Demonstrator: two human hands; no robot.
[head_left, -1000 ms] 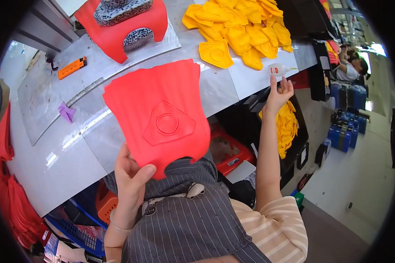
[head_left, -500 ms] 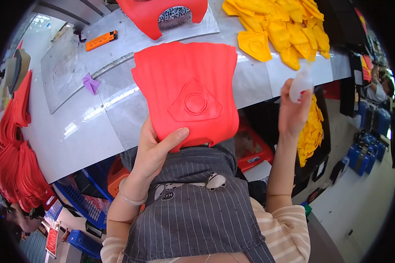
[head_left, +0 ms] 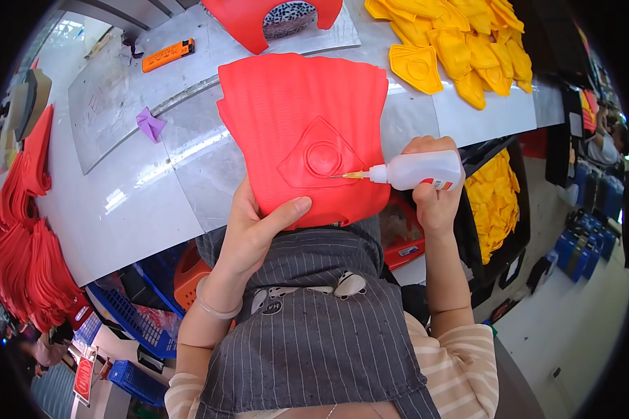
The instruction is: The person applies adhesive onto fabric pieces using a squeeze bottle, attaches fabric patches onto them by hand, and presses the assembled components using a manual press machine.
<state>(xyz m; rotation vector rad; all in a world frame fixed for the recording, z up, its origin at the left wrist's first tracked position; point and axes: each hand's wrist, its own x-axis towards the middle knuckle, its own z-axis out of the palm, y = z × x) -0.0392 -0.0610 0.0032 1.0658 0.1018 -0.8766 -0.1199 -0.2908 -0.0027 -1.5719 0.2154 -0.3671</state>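
Observation:
My left hand grips the lower left edge of a red moulded piece, thumb on top and fingers underneath. A raised angular outline with a round ring shows on its face. In my right hand a white squeeze bottle lies sideways. Its yellow needle tip points left, over the outline just below the ring; whether it touches cannot be told. Beyond, several yellow pieces lie heaped on the table, one apart at the near left, with a similar outline.
A red piece on a speckled form stands at the back. An orange box and a purple scrap lie on the table. Red pieces hang at the left. More yellow pieces fill a black bin; a person is far right.
My right hand has picked up the bottle from the table, turned it sideways and brought its tip over the red piece. The view has shifted, and the red piece is now nearer the table's middle.

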